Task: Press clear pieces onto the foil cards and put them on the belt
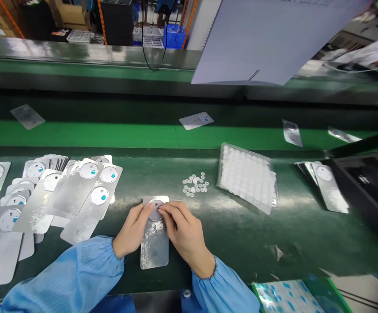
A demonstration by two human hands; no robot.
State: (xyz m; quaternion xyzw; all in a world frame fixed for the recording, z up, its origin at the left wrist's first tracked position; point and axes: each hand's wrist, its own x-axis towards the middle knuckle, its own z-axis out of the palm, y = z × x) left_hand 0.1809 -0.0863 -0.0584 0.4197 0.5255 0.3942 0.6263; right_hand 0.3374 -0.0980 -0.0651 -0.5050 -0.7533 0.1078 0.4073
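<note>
A silvery rectangular plate [155,250] with rounded corners lies in front of me, a grey disc [156,214] near its top end. My left hand [130,232] grips the plate's upper left edge, thumb on the disc's side. At the disc's right side, the fingers of my right hand [189,234] are pinched together; whatever is between the fingertips is hidden. Beyond my hands lies a cluster of small whitish round pieces [193,189]. Left of me, several similar silvery plates [89,217] lie in overlapping piles, many bearing white discs with blue marks.
A clear tray [247,176] of white pieces sits to the right. Farther right, plates [330,187] lean by a black bin [365,195]. Several plates, including one in the middle [195,120], lie on the green belt [126,134]. A white sheet [267,39] hangs above. A bag [289,298] is at lower right.
</note>
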